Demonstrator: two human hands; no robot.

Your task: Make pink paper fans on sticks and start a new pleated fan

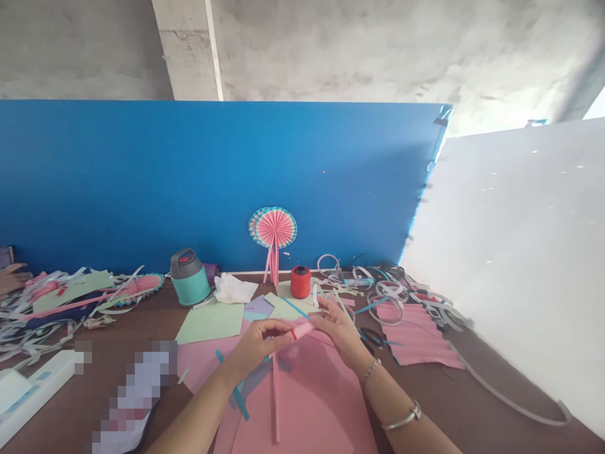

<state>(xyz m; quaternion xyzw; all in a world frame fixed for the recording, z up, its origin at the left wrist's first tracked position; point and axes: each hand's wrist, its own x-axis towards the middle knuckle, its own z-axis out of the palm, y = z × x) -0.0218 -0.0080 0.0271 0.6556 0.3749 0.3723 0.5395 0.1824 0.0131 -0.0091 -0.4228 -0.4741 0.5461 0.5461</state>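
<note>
My left hand (258, 343) and my right hand (338, 325) meet over the table, each pinching one end of a folded pink paper piece (299, 329) held just above a large pink sheet (312, 403). A narrow pink strip (275, 403) lies on that sheet below my hands, and a teal strip (239, 397) lies beside my left forearm. My right wrist wears a thin chain and a metal bangle.
A finished pink and teal paper fan (273, 228) leans on the blue partition (189, 183). Nearby stand a red thread spool (300, 281), a teal bottle (189, 277), crumpled white paper (234, 289), green sheets (212, 320), pleated pink paper (416, 337), scissors (371, 337), tape rings (385, 293). Another person's hand (10, 277) shows far left.
</note>
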